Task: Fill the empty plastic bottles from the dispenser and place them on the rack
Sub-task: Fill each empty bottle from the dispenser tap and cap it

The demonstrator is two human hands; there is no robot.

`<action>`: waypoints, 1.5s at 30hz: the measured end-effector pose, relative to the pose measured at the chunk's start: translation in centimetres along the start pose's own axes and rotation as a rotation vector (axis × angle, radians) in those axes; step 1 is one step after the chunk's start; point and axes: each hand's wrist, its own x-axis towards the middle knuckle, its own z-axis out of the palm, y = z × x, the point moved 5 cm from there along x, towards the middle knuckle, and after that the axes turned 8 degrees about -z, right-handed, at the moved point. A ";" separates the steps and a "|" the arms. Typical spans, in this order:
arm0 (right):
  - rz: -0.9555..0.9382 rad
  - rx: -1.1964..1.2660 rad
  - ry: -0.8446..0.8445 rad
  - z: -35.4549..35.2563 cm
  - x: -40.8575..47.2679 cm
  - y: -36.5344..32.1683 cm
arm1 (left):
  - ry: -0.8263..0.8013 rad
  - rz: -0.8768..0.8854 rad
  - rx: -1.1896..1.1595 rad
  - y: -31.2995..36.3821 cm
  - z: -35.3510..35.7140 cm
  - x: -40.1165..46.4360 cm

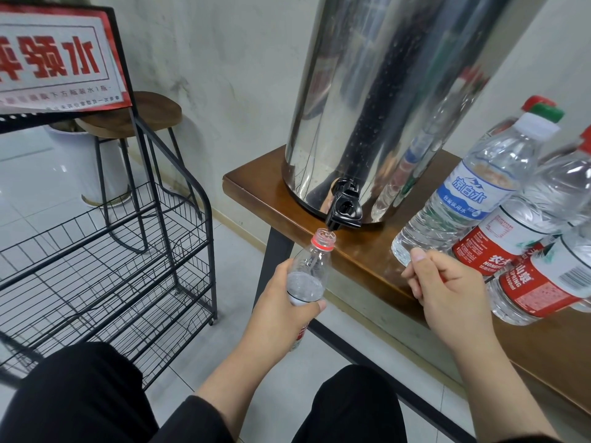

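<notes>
My left hand (281, 302) grips a clear plastic bottle (308, 266) with a red neck ring and no cap. Its open mouth sits right under the black tap (344, 209) of the steel dispenser (383, 91). Water stands in the lower part of the bottle, up to just above my fingers. My right hand (447, 289) hovers at the table's front edge with its fingers curled. A sliver of red, seemingly the bottle cap, shows between them. The black wire rack (105, 251) stands to the left with bare shelves.
Several capped bottles lie and lean on the wooden table (256, 190) at right: a blue-labelled one (470, 193) and red-labelled ones (543, 282). A wooden stool (134, 113) stands behind the rack. A red and white sign (57, 59) tops the rack. My knees are below.
</notes>
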 end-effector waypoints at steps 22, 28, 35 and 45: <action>-0.002 0.001 0.000 -0.1 -0.1 -0.1 | 0.011 -0.015 0.043 0.3 0.0 -0.2; -0.011 0.008 0.011 0.0 0.0 0.2 | 0.008 -0.018 0.027 0.1 0.0 -0.2; -0.012 -0.021 -0.004 0.0 0.0 0.0 | 0.020 -0.025 0.020 0.0 0.0 -0.1; -0.012 -0.012 -0.006 0.0 0.0 0.1 | 0.019 -0.024 0.026 0.0 0.0 -0.2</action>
